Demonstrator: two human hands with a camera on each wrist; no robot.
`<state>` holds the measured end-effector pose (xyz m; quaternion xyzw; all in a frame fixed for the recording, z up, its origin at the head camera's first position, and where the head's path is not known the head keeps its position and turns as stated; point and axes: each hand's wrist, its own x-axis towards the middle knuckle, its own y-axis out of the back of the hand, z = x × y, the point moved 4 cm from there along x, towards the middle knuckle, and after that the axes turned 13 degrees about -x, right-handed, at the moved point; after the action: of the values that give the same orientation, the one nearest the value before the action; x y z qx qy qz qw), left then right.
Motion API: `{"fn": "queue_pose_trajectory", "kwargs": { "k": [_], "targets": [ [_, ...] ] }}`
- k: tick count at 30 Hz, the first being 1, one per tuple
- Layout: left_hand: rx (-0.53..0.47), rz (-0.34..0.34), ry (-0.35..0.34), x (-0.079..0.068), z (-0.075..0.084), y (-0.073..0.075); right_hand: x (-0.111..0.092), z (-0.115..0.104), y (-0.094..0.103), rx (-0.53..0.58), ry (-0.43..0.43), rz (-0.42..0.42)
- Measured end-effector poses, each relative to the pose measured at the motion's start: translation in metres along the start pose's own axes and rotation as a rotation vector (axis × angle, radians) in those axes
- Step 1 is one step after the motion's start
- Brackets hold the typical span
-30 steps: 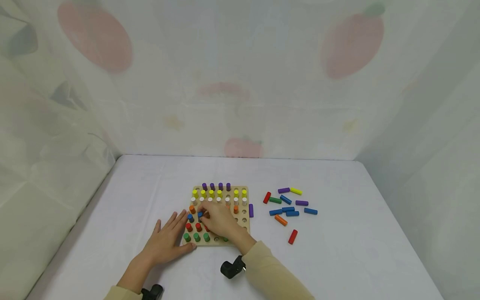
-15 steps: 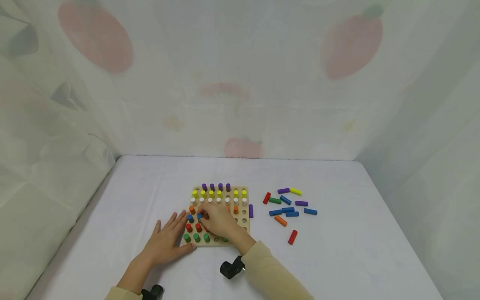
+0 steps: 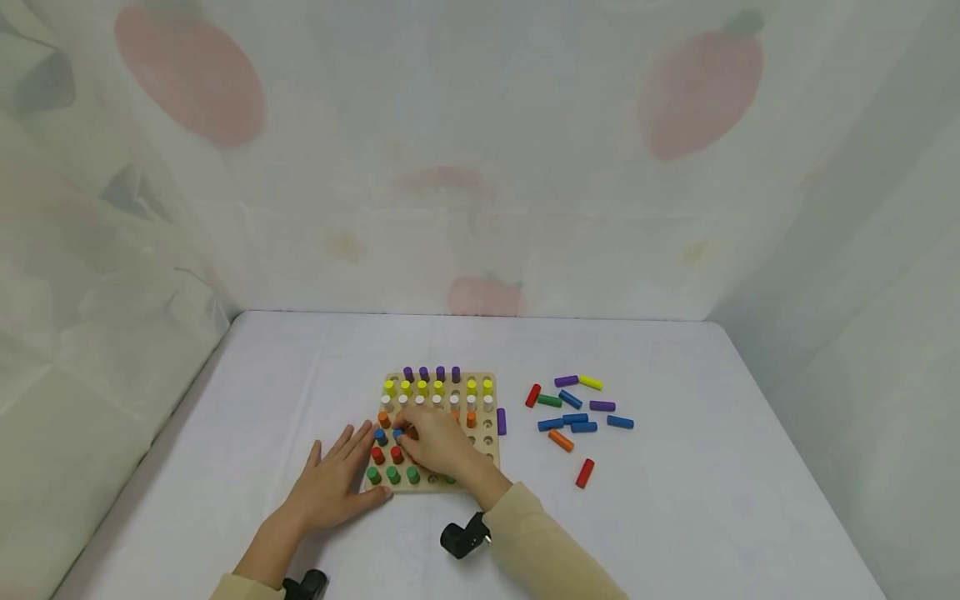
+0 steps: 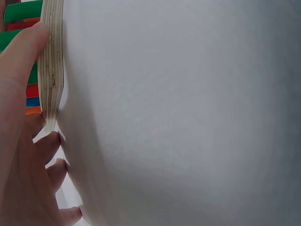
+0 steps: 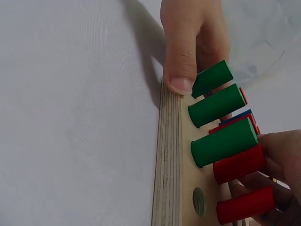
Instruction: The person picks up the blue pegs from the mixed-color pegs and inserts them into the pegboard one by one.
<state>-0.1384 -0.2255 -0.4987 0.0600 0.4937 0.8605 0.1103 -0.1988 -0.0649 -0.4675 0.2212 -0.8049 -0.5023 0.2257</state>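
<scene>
A wooden pegboard [image 3: 481,430] lies flat on the table, with upright pegs in coloured rows. My right hand [image 3: 442,446] reaches over it and pinches a blue peg [image 3: 397,436] in the blue row, beside another blue peg [image 3: 381,437] at the left. The peg's lower end is hidden. My left hand [image 3: 330,487] lies spread at the board's left side, and its thumb [image 5: 181,70] touches the near corner in the right wrist view. Green pegs [image 5: 223,141] and red pegs [image 5: 244,207] stand close to my right fingers.
Loose pegs lie right of the board, among them a blue peg [image 3: 620,422], an orange peg [image 3: 561,441], a red peg [image 3: 585,473] and a yellow peg [image 3: 590,382]. One purple peg [image 3: 502,422] lies against the board's right edge. A patterned curtain [image 3: 480,208] hangs behind the table.
The blue peg under my right fingers stands slightly lower than a second ago. My right fingers shift only a little; my left hand stays in place.
</scene>
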Motion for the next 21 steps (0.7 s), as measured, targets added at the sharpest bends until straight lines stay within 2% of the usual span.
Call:
{"fn": "queue_pose_trajectory", "kwargs": {
  "k": [11, 16, 21],
  "targets": [
    [-0.001, -0.004, -0.001, 0.0, 0.003, 0.002, -0.003, 0.004, -0.002, 0.021, -0.052, 0.042],
    [-0.007, -0.003, -0.001, 0.0, 0.003, 0.003, -0.006, 0.005, 0.005, 0.058, -0.081, 0.062],
    [-0.006, -0.002, 0.0, 0.001, 0.002, 0.002, -0.013, 0.006, 0.016, 0.092, -0.045, 0.119]
  ]
}}
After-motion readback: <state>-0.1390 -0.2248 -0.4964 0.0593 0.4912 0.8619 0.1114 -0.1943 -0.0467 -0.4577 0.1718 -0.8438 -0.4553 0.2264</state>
